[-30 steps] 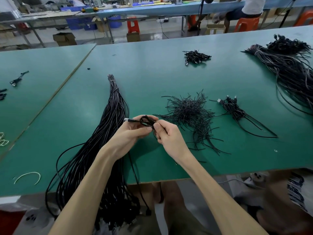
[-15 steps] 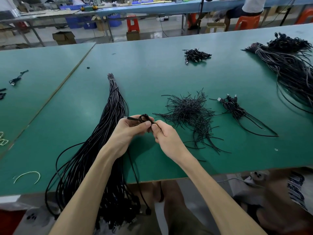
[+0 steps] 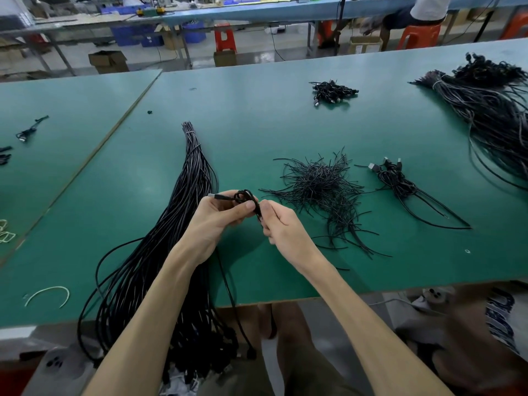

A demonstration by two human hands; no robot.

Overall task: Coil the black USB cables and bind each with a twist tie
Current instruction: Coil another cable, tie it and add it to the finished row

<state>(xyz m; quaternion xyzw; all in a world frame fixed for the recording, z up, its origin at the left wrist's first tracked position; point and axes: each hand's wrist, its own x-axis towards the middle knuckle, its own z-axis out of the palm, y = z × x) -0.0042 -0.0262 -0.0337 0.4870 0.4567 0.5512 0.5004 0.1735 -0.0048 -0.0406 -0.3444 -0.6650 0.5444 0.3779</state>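
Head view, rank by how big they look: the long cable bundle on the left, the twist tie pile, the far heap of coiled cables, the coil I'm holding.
1. Long cable bundle
2. Twist tie pile
3. Far heap of coiled cables; farther off, so it looks smaller than it is
4. Held coil

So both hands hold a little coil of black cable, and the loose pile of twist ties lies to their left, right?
Not quite. The left hand and right hand do hold the coil, but the head view shows the pile of twist ties to their right; the long cable bundle lies left.
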